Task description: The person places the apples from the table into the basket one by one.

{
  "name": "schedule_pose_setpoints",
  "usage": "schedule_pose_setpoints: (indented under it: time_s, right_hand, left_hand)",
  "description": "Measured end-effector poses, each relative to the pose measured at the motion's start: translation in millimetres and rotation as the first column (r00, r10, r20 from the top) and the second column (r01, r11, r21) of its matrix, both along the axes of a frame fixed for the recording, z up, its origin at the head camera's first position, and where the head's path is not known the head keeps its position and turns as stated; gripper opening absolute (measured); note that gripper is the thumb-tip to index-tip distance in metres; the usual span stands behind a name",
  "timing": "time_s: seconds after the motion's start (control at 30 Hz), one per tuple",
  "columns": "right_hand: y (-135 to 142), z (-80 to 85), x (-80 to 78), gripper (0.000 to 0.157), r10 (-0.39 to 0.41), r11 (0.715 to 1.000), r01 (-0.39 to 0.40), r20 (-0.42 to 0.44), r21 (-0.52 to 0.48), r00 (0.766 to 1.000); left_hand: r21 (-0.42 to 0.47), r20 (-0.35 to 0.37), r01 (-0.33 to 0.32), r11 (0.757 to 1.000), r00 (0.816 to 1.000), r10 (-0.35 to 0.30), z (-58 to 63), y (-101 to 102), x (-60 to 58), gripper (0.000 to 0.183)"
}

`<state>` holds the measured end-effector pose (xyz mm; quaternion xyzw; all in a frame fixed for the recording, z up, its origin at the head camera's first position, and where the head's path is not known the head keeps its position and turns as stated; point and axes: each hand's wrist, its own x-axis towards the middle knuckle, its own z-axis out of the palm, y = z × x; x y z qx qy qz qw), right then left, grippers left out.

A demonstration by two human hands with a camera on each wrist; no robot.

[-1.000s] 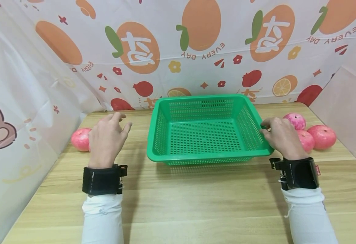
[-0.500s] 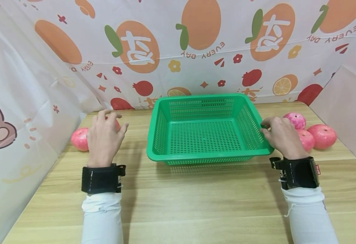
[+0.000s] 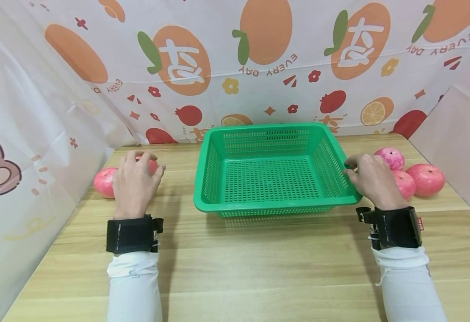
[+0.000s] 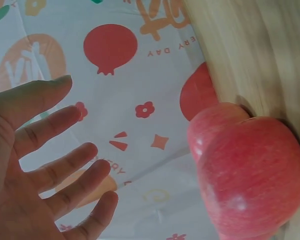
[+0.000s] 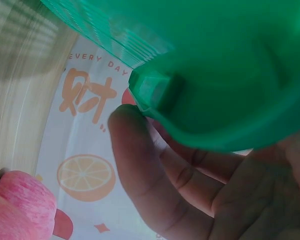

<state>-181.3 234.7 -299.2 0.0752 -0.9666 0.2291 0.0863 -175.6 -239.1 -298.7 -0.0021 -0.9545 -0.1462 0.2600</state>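
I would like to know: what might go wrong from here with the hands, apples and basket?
The left hand is open beside the left apples; a careless grasp may send one rolling.

The right hand holds the green basket at its right rim; a pull could tilt it.

The right apples lie close to that hand, so it might nudge them.

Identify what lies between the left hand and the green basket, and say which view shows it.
Only bare wooden tabletop lies between the left hand and the green basket, as the head view shows.
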Motion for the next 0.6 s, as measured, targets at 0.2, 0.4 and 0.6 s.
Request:
schedule_pose_setpoints:
  time_s: [0.2, 0.4, 0.6]
  right_hand:
    - [-2, 1.4, -0.3, 0.026, 0.004, 1.0, -0.004, -0.016, 0.008, 1.0]
    - [-1, 1.0, -0.1, 0.028, 0.001, 1.0, -0.001, 0.007, 0.004, 1.0]
    - [-1, 0.8, -0.2, 0.028, 0.002, 1.0, -0.002, 0.01, 0.003, 1.0]
  left_hand:
    - [0.003, 0.017, -0.015, 1.0, 1.0, 0.015, -3.9, -5, -0.2, 0.023]
    - [0.003, 0.039, -0.031, 1.0, 0.999, 0.031, -9.7, -9, -1.3, 0.021]
    - [0.004, 0.067, -0.053, 0.999, 0.996, 0.053, -12.6, -13, -3.3, 0.027]
